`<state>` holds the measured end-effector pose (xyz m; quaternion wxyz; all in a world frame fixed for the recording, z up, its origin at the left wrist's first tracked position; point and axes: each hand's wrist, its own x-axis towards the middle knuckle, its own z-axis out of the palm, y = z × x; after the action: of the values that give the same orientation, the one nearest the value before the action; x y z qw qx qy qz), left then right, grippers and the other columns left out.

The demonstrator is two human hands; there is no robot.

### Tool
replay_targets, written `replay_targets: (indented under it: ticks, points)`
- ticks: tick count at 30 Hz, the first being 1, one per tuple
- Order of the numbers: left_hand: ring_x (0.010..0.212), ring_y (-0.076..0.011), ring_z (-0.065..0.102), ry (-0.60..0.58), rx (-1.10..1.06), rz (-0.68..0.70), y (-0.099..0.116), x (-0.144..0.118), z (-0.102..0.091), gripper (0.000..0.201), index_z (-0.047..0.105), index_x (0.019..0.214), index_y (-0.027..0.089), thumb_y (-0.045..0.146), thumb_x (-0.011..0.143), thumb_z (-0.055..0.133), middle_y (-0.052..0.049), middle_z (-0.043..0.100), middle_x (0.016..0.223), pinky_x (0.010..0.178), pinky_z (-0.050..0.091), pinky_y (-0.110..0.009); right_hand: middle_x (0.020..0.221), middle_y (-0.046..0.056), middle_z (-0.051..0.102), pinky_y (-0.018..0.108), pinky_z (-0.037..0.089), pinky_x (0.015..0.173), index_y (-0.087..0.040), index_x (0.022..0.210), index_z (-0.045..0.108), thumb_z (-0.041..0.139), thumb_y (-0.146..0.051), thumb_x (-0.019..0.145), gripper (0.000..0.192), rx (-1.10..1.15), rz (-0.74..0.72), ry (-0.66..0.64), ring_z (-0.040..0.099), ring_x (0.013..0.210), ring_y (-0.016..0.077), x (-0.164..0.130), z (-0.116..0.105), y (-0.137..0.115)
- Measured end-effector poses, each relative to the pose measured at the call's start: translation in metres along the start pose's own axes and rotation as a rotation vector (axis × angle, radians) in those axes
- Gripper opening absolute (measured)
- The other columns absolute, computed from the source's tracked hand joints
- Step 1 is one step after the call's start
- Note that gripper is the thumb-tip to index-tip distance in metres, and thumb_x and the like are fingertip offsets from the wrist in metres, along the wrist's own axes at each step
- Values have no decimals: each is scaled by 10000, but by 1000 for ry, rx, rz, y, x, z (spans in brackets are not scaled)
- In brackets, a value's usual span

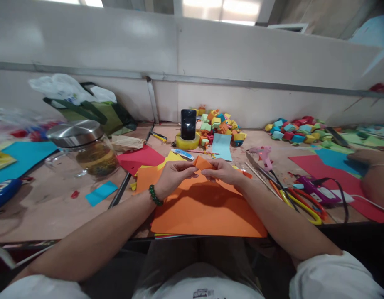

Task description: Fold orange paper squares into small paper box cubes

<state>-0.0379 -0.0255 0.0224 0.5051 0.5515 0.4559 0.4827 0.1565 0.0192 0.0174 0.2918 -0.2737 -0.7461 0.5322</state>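
Note:
A small folded piece of orange paper (pixel 202 163) is pinched between my two hands, just above the worktable. My left hand (pixel 173 178), with a green bead bracelet at the wrist, grips its left side between thumb and fingers. On the right side, my right hand (pixel 223 171) holds the same piece with thumb and fingertips. Beneath both hands lies a stack of large orange sheets (pixel 207 211), their shadow falling across it. Part of the folded piece is hidden by my fingers.
Heaps of small coloured paper cubes (pixel 217 122) and a phone (pixel 188 124) stand behind my hands. Rightward are a pink glue gun (pixel 264 158), scissors (pixel 301 205) and a co-worker's hand (pixel 374 162). A glass jug (pixel 95 155) stands left, beside a blue paper strip (pixel 101 193).

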Motion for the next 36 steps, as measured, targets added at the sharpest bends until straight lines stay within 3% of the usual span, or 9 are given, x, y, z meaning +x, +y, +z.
replay_targets:
  ticks: [6, 12, 19, 28, 36]
  points:
    - [736, -225, 714, -7, 68, 68, 1, -2, -1, 377, 724, 780, 119, 419, 577, 829, -84, 754, 746, 687, 554, -302, 564, -44, 527, 196, 373, 453, -148, 745, 615, 670, -459, 786, 318, -51, 8, 8, 460, 467, 59, -1, 0, 1]
    - [645, -183, 697, 36, 117, 116, -3, -1, 0, 269, 721, 729, 128, 393, 690, 735, -73, 749, 674, 618, 554, -266, 557, -39, 533, 204, 393, 461, -153, 717, 609, 667, -490, 787, 349, -73, -17, 35, 476, 474, 70, 1, 5, 4]
    - [618, -151, 668, 20, 142, 253, -6, -3, 1, 203, 699, 674, 142, 336, 731, 692, -50, 737, 655, 611, 551, -244, 744, 14, 647, 220, 486, 576, -155, 826, 663, 696, -510, 772, 361, -13, -97, -12, 588, 626, 99, 3, 5, 5]
    - [635, -150, 677, -70, 94, 204, -6, -1, 2, 240, 677, 713, 139, 379, 718, 694, -42, 723, 690, 628, 573, -246, 662, 0, 620, 197, 422, 476, -137, 803, 639, 662, -549, 788, 413, -56, -15, -36, 543, 493, 70, 0, 2, 8]
    - [615, -151, 665, -48, 161, 299, -10, -3, 2, 234, 662, 670, 147, 360, 762, 638, -43, 702, 633, 618, 554, -247, 650, -5, 598, 203, 412, 478, -141, 765, 626, 668, -571, 772, 432, -56, -49, -43, 524, 495, 71, 0, 3, 4]
